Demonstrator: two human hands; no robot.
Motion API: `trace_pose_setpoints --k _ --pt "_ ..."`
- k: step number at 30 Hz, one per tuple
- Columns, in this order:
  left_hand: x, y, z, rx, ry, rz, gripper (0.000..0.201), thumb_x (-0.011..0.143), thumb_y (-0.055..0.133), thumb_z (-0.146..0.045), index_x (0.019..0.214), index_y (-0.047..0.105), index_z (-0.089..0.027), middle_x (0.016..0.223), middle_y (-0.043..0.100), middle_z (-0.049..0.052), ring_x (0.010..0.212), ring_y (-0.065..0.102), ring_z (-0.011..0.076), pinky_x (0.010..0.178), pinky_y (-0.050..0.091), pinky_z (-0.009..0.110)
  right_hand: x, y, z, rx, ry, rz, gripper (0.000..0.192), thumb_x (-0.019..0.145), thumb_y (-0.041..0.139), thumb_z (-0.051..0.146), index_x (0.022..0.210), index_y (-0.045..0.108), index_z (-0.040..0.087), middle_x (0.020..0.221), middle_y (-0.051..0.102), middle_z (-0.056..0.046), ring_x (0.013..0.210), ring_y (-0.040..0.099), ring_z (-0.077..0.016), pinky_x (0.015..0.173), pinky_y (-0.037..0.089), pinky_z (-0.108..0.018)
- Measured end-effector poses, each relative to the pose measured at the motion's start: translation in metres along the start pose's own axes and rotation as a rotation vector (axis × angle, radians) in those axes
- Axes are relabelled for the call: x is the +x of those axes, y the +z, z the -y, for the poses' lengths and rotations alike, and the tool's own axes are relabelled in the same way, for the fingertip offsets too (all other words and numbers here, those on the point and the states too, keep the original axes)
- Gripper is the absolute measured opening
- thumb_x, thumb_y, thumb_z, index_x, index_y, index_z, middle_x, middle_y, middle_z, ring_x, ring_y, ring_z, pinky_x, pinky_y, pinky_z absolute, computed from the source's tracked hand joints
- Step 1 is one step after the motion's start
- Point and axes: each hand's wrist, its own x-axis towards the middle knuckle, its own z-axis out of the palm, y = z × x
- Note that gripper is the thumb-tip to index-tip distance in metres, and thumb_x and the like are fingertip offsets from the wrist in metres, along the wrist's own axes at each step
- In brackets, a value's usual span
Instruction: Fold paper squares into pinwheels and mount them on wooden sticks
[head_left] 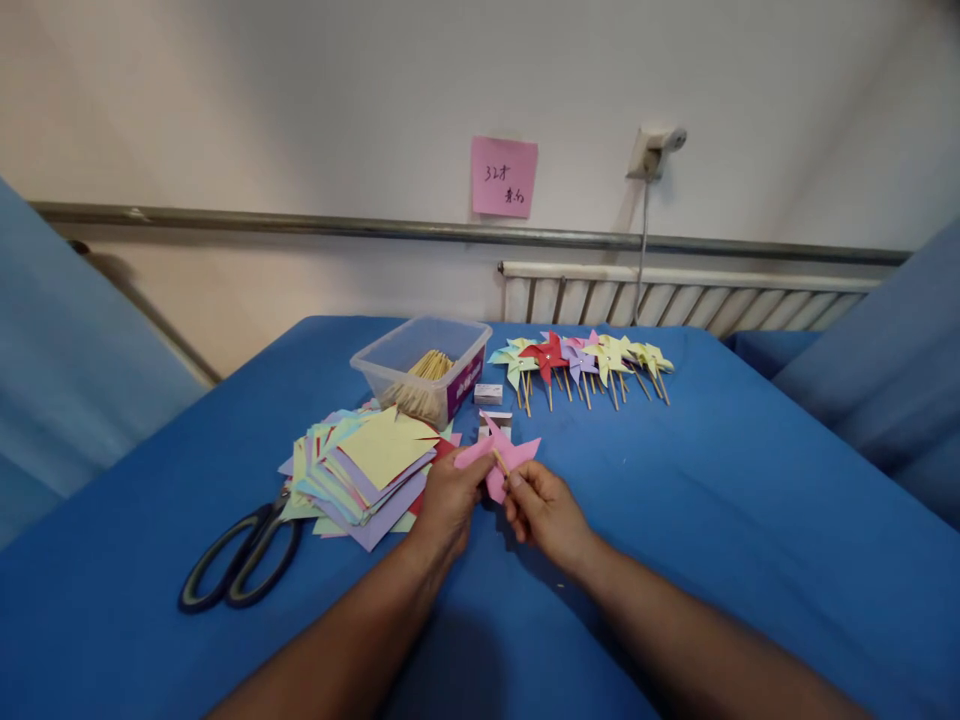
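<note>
Between my hands is a pink paper pinwheel (523, 453), raised a little over the blue table cover. My left hand (451, 498) is closed on its left side, thumb near the centre. A short wooden stick (499, 461) lies across the middle of the paper, and my right hand (544, 508) pinches the stick's lower end. Just behind the pinwheel stands a small open box (496, 420), partly covered by the paper. To the left of my left hand lies a loose stack of coloured paper squares (386, 450), some with cuts at the corners.
Dark-handled scissors (259, 545) lie left of the paper stack. Behind the stack stands a clear plastic tub (382, 362) holding many wooden sticks (427, 375). A small white box (488, 393) sits beside it. Several finished pinwheels (546, 355) lie at the back right, before a radiator (600, 295).
</note>
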Motion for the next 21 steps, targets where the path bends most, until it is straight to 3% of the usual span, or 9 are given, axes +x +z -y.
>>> trace_pose_setpoints --k 21 --pt "-0.0021 0.0025 -0.0024 0.042 -0.026 0.004 0.023 0.068 0.069 -0.033 0.059 0.056 -0.015 0.049 0.054 -0.001 0.045 0.045 0.0108 0.046 0.032 0.024 0.0035 -0.0038 -0.0028 0.085 0.089 0.026 0.039 0.081 0.055 0.056 0.072 0.047 0.020 0.046 0.050 0.008 0.031 0.037 -0.0048 0.031 0.026 -0.016"
